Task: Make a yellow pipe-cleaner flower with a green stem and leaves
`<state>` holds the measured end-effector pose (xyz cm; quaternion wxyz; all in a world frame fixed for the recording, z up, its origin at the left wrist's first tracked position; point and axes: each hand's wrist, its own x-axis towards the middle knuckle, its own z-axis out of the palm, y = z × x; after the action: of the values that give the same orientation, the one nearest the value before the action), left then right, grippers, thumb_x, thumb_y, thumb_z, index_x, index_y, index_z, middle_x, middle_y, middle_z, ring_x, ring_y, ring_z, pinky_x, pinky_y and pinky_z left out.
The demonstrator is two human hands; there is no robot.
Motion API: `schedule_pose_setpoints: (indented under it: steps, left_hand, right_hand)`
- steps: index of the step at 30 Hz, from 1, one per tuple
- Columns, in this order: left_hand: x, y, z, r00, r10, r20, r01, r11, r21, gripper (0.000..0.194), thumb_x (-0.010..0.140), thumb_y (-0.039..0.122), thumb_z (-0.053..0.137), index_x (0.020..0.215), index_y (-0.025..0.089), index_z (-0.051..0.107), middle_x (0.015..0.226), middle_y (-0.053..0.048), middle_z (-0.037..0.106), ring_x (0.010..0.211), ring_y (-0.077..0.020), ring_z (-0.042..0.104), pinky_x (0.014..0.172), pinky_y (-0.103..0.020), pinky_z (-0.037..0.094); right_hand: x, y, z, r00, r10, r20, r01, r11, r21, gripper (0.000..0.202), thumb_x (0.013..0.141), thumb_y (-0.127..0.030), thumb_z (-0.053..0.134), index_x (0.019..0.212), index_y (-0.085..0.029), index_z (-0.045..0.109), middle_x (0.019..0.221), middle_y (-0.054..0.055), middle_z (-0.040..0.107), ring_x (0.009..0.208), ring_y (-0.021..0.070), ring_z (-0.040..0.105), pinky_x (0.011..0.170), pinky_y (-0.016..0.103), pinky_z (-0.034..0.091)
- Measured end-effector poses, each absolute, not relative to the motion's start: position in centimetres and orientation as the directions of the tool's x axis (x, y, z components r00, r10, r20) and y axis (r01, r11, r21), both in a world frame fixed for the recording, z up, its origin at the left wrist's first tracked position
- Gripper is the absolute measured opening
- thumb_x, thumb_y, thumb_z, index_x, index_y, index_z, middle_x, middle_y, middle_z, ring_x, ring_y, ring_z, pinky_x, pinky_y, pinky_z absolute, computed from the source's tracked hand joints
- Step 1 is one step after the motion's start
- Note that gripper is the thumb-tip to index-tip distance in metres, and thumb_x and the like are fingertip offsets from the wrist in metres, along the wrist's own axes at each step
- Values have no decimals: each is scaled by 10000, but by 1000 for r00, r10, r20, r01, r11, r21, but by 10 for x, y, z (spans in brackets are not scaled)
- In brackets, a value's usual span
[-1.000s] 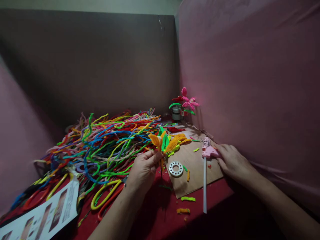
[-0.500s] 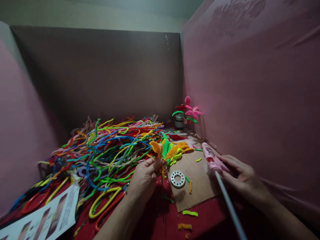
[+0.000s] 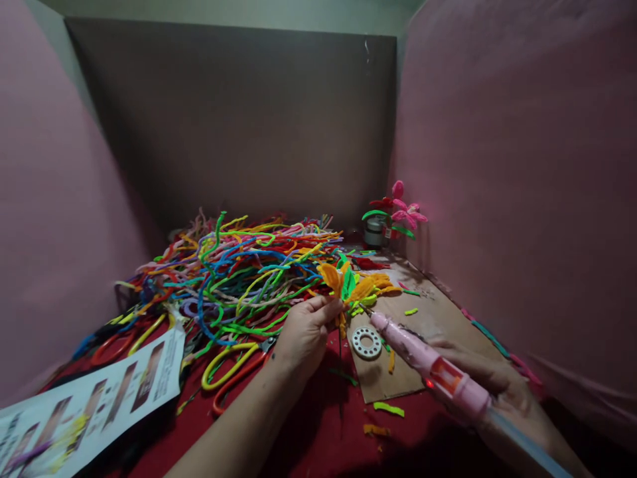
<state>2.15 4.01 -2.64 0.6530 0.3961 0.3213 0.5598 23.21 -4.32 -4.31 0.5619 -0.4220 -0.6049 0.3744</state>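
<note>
Left hand (image 3: 306, 338): forearm slants in from near left; thumb and fingers pinch the orange-and-green flower (image 3: 349, 284) at its base, mid-scene. Right hand (image 3: 497, 378): wrapped round pink glue gun (image 3: 415, 352), nozzle directed far-left, just beside flower base; contact cannot be told. Bounds: pipe-cleaner pile (image 3: 249, 272) crowds left; pink wall (image 3: 522, 166) limits right. Gap between hands holds ring (image 3: 356, 344) at cardboard (image 3: 442, 309)'s left edge.

Dim light; deep shadow (image 3: 428, 448) at lower right. Grey panel (image 3: 239, 119) upright at back, pale green wall (image 3: 239, 9) showing above it. Pink partition (image 3: 50, 199) left, pink drape (image 3: 517, 166) right, creased near its foot. Red cloth (image 3: 308, 425) below.
</note>
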Motion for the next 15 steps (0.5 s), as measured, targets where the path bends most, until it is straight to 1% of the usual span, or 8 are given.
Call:
schedule_pose_setpoints:
  steps: [3, 6, 10, 12, 15]
  left_hand:
    - [22, 39, -25, 180, 983, 29, -470, 60, 880, 142, 630, 234, 717, 600, 113, 649, 575, 1, 582, 540, -70, 479, 568, -186, 368]
    - [22, 39, -25, 183, 982, 37, -467, 54, 883, 149, 619, 231, 725, 578, 114, 642, 549, 8, 570, 519, -63, 460, 542, -183, 349]
    - [22, 40, -27, 177, 983, 55, -468, 35, 883, 136, 601, 215, 735, 582, 110, 651, 556, 3, 584, 532, -70, 478, 564, -189, 361]
    - [22, 40, -28, 184, 981, 58, -460, 34, 887, 128, 605, 214, 732, 640, 106, 673, 603, -15, 615, 577, -89, 514, 606, -201, 382]
    - [22, 39, -28, 191, 980, 59, -444, 33, 895, 165, 616, 217, 724, 729, 101, 692, 658, -40, 642, 651, -123, 555, 669, -227, 403]
  right_hand:
    - [225, -43, -36, -87, 927, 366, 36, 370, -928, 248, 700, -381, 631, 929, -323, 702, 941, 81, 672, 888, 272, 613, 728, 369, 501]
    - [227, -39, -37, -183, 895, 408, 43, 421, -906, 281, 701, -340, 644, 980, -351, 677, 1010, 61, 658, 936, 260, 604, 760, 355, 502]
    - [229, -37, -39, -214, 876, 431, 85, 457, -886, 306, 714, -307, 640, 1018, -296, 668, 1069, 73, 643, 998, 264, 581, 810, 346, 488]
    - [229, -38, -39, -211, 873, 439, 104, 467, -878, 302, 730, -311, 621, 1025, -267, 669, 1080, 84, 639, 1008, 266, 577, 812, 342, 490]
    - [229, -38, -41, -211, 869, 448, 132, 480, -867, 315, 742, -298, 609, 1048, -246, 659, 1091, 94, 635, 1000, 263, 583, 800, 336, 499]
